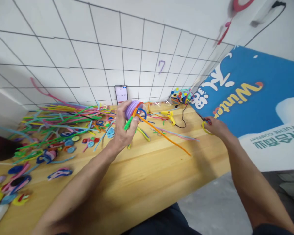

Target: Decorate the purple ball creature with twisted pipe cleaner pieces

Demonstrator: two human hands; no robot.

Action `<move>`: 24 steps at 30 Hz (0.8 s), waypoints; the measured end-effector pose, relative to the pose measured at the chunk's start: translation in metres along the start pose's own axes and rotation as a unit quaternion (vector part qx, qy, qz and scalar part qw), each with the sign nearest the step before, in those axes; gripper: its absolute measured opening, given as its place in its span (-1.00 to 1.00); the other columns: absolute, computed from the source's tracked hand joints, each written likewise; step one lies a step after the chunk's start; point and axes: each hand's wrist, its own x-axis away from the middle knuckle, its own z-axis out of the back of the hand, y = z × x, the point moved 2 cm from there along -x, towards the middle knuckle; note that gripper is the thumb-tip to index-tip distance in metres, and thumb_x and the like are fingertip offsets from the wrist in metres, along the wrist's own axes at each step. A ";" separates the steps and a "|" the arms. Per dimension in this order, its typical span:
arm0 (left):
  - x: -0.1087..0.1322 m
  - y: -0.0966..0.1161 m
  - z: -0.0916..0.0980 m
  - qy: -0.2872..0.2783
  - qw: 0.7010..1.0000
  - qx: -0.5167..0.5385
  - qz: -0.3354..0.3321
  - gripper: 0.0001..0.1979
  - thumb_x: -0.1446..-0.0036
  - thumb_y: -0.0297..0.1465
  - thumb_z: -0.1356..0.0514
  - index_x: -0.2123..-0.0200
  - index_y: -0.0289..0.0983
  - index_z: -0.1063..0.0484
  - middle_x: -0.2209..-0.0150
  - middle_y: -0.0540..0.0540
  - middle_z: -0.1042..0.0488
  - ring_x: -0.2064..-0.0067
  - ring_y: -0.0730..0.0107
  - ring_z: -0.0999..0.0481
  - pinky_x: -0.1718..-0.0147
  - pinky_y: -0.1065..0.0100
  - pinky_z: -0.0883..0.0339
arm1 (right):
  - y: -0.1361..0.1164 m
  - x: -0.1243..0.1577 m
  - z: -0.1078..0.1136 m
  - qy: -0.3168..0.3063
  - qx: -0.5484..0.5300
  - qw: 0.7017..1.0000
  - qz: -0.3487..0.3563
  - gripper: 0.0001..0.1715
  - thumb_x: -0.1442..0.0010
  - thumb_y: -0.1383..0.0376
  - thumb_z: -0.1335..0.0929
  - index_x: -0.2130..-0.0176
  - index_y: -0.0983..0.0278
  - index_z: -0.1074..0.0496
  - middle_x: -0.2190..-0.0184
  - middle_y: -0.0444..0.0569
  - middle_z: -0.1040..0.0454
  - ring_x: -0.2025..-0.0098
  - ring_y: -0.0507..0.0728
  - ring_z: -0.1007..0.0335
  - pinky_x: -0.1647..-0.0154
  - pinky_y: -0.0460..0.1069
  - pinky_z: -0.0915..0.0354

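Note:
My left hand (124,127) is closed around a round piece wrapped in purple pipe cleaner (130,109), raised above the wooden table. Red and blue strands show on its open side, and a short green piece (128,123) lies against my fingers. From it a long orange pipe cleaner (169,137) trails down to the right. Over the table's right end, my right hand (217,126) grips scissors (206,126) with yellow handles; their dark blades point up and left. My fingers partly cover the handles.
Many coloured pipe cleaners (71,114) are heaped at the left, with buttons (70,146) and finished-looking twists nearby. A yellow glue gun (170,117) with a black cord lies toward the back. A phone (122,94) leans on the gridded wall. A blue printed board (254,88) stands at right.

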 end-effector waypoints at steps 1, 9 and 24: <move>0.000 0.001 0.000 0.002 1.000 -0.003 -0.009 -0.45 -0.45 -0.12 -0.15 -0.39 -0.16 -0.22 -0.28 -0.24 -0.37 -0.34 0.03 -0.39 -0.35 -0.03 -0.29 | -0.005 0.010 -0.001 0.022 -0.018 0.999 0.021 -0.51 -0.38 0.26 -0.35 -0.23 0.37 -0.49 0.08 0.29 -0.65 0.06 0.31 -0.61 0.13 0.10 -0.35; 0.004 0.014 -0.002 0.016 0.999 -0.002 -0.032 -0.44 -0.46 -0.15 -0.15 -0.42 -0.16 -0.17 -0.30 -0.27 -0.36 -0.36 0.02 -0.37 -0.35 -0.06 -0.30 | -0.123 0.119 -0.044 0.127 -0.238 0.905 0.328 -0.47 -0.25 0.27 -0.44 -0.21 0.18 -0.48 0.17 -0.02 -0.66 0.26 0.14 -0.60 0.23 0.01 -0.51; 0.014 0.025 -0.011 0.012 1.000 0.022 0.012 -0.44 -0.48 -0.15 -0.13 -0.42 -0.18 -0.16 -0.32 -0.30 -0.35 -0.36 0.04 -0.38 -0.35 -0.04 -0.31 | -0.193 0.162 -0.022 0.249 -0.305 0.829 0.397 -0.48 -0.24 0.38 -0.42 -0.17 0.16 -0.45 0.25 -0.04 -0.63 0.32 0.15 -0.55 0.25 0.04 -0.53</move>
